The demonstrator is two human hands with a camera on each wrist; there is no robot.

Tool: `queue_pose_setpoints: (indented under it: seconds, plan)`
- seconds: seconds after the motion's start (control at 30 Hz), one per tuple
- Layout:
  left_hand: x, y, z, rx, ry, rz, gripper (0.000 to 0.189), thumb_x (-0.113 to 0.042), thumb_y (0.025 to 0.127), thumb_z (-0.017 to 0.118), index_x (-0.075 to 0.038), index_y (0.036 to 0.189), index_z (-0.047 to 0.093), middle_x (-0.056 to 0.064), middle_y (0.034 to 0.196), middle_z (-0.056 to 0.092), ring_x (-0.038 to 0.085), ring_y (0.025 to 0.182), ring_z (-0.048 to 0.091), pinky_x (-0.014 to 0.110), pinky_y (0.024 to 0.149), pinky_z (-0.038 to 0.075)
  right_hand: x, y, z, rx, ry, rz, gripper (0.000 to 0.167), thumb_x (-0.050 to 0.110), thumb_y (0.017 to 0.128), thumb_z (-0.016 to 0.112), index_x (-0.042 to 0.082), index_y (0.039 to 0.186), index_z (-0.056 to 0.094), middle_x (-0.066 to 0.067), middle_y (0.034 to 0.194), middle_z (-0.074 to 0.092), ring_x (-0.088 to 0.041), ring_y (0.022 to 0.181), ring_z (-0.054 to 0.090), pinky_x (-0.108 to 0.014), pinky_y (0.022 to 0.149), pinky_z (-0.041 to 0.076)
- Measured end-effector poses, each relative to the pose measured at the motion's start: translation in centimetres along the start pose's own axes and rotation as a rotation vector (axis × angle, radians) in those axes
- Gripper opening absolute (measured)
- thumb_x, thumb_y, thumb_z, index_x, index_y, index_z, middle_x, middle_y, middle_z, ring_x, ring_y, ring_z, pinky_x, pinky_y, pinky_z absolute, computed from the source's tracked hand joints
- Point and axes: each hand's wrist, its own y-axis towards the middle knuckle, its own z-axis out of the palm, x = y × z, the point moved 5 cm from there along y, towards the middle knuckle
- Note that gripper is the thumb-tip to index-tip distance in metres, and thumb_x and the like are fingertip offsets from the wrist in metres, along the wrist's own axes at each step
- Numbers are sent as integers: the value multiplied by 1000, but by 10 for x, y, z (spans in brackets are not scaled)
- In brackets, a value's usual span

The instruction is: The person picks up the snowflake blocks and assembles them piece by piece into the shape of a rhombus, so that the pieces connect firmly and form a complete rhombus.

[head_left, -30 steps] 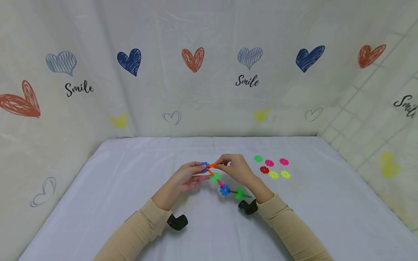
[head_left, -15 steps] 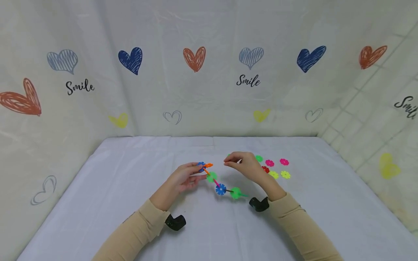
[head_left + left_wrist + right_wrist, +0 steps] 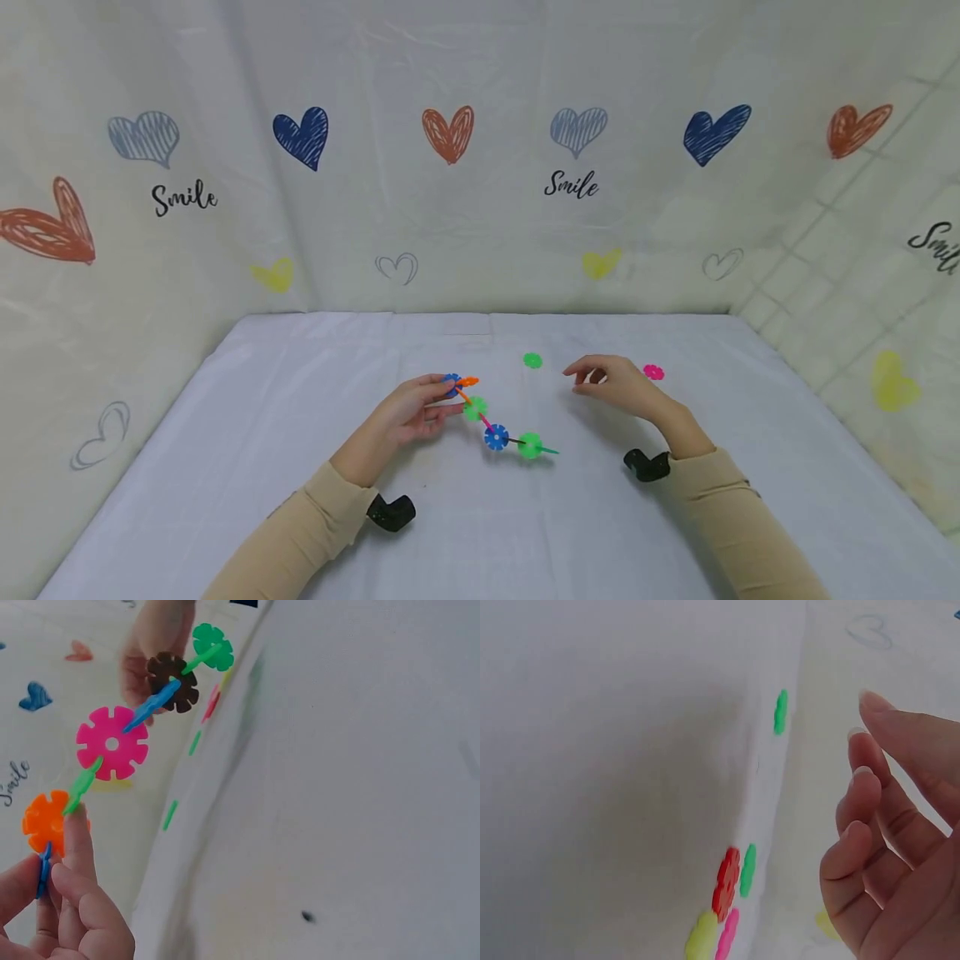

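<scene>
Left hand pinches our notched blue plastic disc; right hand, fingers parted, we've a round green plastic disc leftward.

Head view: from the near side, facing forward and down across the table to the far backdrop. Wrist views: close, tilted, facing left hand and right hand; both include loose discs.

Loosely curled fingers hang apart from a red disc and two green discs.
</scene>
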Motion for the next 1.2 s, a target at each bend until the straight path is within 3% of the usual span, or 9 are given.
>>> queue_pose_setpoints:
  seconds: [0.17, 0.33, 0.6, 1.2]
  plan:
    - [1, -1, -1, 4, -7, -5, 24, -13, 104, 62, -7, 126, 55, 0, 95, 67, 14, 79, 74, 18, 56, 47, -19, -8, -11, 47, -5, 78, 27, 9, 94, 72, 2, 120, 72, -3, 97, 63, -21, 86, 58, -30, 70, 48]
    - [2, -1, -1, 16, -5, -7, 19, -13, 104, 62, -9, 122, 56, -1, 95, 67, 14, 80, 74, 18, 56, 47, -34, -10, -20, 28, -51, 127, 26, 10, 94, 72, 2, 119, 72, -3, 94, 63, -21, 83, 58, -33, 68, 48]
    - [2, -1, 1, 25, -18, -4, 16, -12, 105, 60, -10, 120, 56, -1, 93, 65, 14, 80, 73, 17, 55, 46, -54, -11, -25, 27, -124, 272, 30, 14, 91, 78, 3, 117, 71, -6, 93, 60, -24, 85, 53, -33, 67, 46]
    - [4, -6, 3, 46, -13, -2, 9, -12, 105, 60, -12, 113, 57, 0, 95, 70, 14, 79, 73, 17, 57, 47, -57, -9, -23, 81, -137, 290, 26, 10, 90, 77, -3, 110, 66, -11, 96, 62, -26, 86, 56, -36, 72, 49]
